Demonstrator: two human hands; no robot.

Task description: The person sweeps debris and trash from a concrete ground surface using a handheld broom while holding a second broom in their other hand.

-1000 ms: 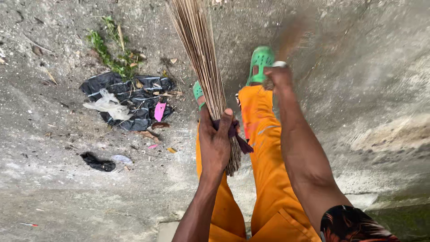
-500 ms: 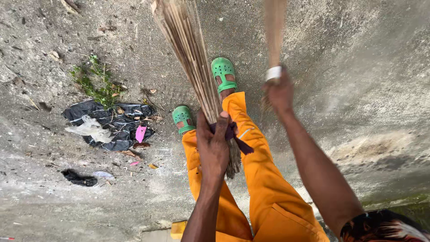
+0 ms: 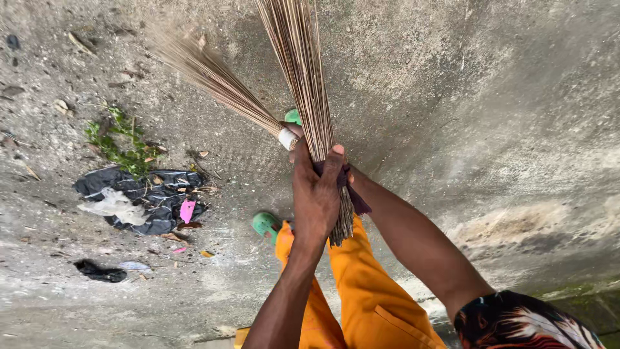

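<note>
Left hand (image 3: pixel 316 194) closed around the bound neck of a stick broom (image 3: pixel 303 71), long axis running straight ahead, bristles fanning away over the concrete ground (image 3: pixel 491 97). Right hand (image 3: pixel 292 132), mostly hidden behind it, grips a second broom (image 3: pixel 213 74) at its white band, angled forward-left. Black plastic litter (image 3: pixel 155 200) lies left, nearer that second broom.

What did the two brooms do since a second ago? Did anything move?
The right hand swept its white-banded broom from the right side across to the left, so it now crosses behind the left hand. The feet stepped too: one green shoe is now back by the orange trousers. The left hand kept gripping the stick broom with the purple tie, and the black plastic litter stayed put.
</note>
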